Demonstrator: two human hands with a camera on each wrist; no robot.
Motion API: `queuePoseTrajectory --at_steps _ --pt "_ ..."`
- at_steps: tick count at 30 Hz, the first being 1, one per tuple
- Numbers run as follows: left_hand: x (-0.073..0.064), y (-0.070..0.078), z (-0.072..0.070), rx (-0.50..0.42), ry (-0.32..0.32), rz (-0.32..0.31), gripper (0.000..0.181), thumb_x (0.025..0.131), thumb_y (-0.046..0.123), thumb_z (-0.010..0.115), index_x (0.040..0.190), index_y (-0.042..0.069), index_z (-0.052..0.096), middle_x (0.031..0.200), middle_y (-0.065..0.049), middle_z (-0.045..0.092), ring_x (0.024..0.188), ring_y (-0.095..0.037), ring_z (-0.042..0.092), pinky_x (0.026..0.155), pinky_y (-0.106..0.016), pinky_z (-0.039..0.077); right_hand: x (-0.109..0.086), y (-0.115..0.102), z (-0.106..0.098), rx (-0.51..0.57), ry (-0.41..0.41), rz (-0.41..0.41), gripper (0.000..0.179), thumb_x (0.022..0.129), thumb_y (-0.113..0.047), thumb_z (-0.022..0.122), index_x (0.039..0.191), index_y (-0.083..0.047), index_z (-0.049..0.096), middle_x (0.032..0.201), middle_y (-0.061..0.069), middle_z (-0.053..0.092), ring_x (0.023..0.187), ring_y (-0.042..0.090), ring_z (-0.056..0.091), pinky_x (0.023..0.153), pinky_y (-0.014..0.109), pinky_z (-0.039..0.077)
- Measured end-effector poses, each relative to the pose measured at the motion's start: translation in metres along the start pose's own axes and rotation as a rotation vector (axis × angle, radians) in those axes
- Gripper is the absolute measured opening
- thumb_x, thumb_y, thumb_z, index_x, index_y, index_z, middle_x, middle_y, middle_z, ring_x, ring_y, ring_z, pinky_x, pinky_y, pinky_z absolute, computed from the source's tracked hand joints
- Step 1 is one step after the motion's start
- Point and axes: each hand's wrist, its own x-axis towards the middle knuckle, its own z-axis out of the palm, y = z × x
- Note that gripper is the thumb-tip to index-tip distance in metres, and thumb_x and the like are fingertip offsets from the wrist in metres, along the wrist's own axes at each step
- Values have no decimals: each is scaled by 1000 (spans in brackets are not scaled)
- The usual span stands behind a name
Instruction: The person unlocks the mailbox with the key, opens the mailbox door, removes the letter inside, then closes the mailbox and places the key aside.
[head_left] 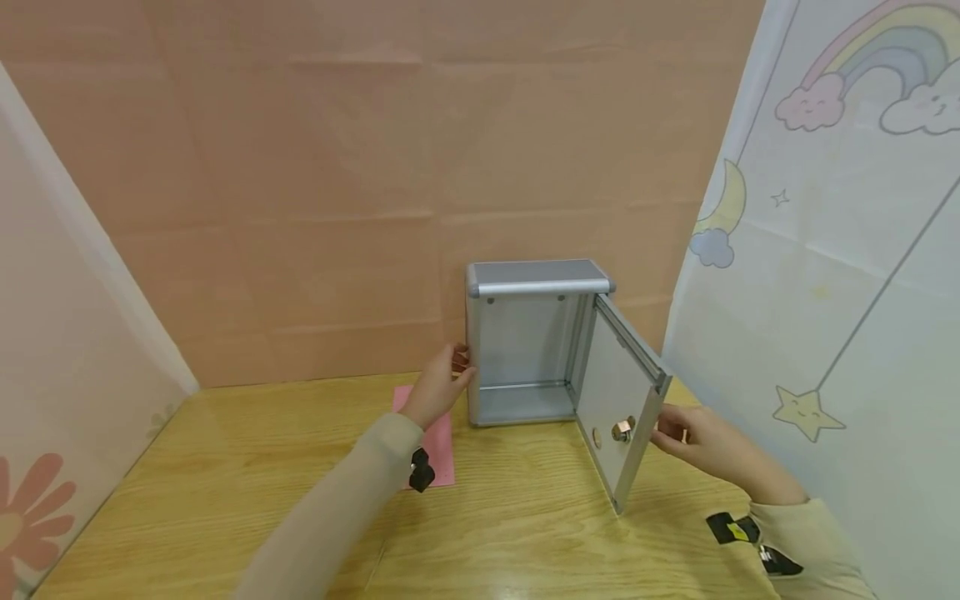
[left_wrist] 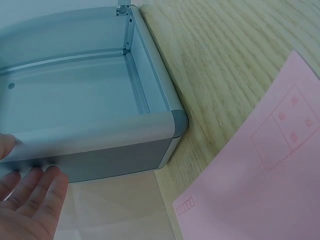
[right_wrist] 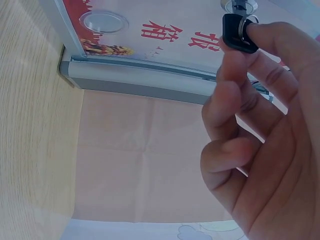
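Observation:
A grey metal-framed letter box [head_left: 540, 272] stands upright against the back wall, its door [head_left: 611, 371] swung wide open to the right. My left hand [head_left: 441, 382] is at the box's left side. In the left wrist view its thumb is at the front frame and its relaxed fingers touch the side panel [left_wrist: 120, 159]. At the door's outer face, my right hand [head_left: 701, 437] pinches a black-headed key [right_wrist: 231, 31] with a metal ring, which sits in the lock [right_wrist: 239, 6]. The lock's inner cam [head_left: 622, 430] shows on the door's inside.
A pink envelope [head_left: 441, 454] with printed boxes lies on the wooden table [head_left: 525, 533], left of the box and partly under my left arm. A brown sheet [head_left: 315, 183] covers the back wall. A patterned white sheet [head_left: 847, 275] hangs on the right.

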Motion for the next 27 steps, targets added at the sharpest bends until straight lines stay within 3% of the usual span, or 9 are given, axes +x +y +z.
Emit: queuePoseTrajectory --at_steps 9,17,27 --pt "4 0 1 -11 10 20 36 95 14 62 126 0 48 111 -14 62 104 -27 62 90 -39 54 2 0 1 2 6 32 21 93 -9 64 101 -28 61 63 -22 44 54 -6 38 47 18 37" --pt "6 2 0 -1 9 7 37 95 15 62 126 0 49 108 -12 62 102 -25 61 90 -38 54 12 -7 3 -26 10 13 20 92 -12 66 102 -29 63 64 -23 45 54 -6 38 47 17 37" --pt "9 2 1 18 8 10 36 95 16 63 125 1 49 107 -11 62 101 -24 62 89 -38 54 28 -18 12 -10 -56 -9 12 95 -17 62 96 -28 62 66 -21 46 56 -6 39 49 18 38"
